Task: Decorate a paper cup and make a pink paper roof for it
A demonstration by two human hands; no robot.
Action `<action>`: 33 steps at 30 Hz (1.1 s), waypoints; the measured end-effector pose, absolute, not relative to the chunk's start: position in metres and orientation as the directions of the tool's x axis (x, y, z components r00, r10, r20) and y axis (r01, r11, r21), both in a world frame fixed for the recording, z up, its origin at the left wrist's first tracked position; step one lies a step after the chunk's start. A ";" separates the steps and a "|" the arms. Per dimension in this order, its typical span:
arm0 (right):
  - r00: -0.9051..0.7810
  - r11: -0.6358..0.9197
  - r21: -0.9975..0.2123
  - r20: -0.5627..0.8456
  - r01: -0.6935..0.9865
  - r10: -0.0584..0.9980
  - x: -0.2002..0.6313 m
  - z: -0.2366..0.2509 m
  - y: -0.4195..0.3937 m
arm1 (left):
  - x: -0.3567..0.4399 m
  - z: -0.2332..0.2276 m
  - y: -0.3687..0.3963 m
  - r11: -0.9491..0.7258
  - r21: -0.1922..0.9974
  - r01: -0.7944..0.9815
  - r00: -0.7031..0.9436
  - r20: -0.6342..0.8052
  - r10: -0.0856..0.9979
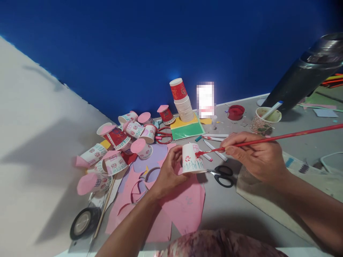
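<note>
My left hand (171,172) is closed around a white paper cup (189,162), which is upside down and decorated with red flowers, green grass strokes and a pink window. In my right hand (253,153) is a long red paintbrush (292,134), pinched near its front end. Its red-loaded tip touches the side of the cup, beside the painted flower. Below the cup lie black-handled scissors (224,175), their blades partly hidden by it. Several felt-tip markers (215,150) rest on the table just behind the cup and my right hand.
Decorated cups with pink paper tops (115,162) crowd the left side. Pink paper scraps (184,203) and a black tape roll (85,223) lie in front. Behind stand a cup stack (183,107), a red paint pot (235,112), a marker-holding cup (257,123) and a dark bottle (297,76).
</note>
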State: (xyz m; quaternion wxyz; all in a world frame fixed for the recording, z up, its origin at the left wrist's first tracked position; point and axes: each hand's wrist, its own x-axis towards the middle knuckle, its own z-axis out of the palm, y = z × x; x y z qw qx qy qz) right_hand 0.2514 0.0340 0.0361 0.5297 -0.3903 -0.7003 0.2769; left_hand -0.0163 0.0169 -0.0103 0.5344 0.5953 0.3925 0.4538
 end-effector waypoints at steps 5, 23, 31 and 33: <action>-0.157 0.549 -0.796 0.527 0.253 0.836 0.252 0.038 0.034 | -0.017 -0.011 0.018 -0.104 0.994 -0.013 0.286 0.103 0.953; -0.176 0.544 -0.796 0.515 0.265 0.839 0.254 0.039 0.034 | -0.016 -0.009 0.018 -0.048 0.996 -0.079 0.272 0.068 0.960; -0.130 0.532 -0.804 0.517 0.265 0.846 0.256 0.036 0.034 | -0.016 -0.008 0.017 -0.040 0.996 -0.084 0.279 0.062 0.958; -0.148 0.529 -0.813 0.508 0.243 0.849 0.255 0.037 0.034 | -0.017 -0.010 0.018 -0.052 0.995 -0.088 0.277 0.074 0.958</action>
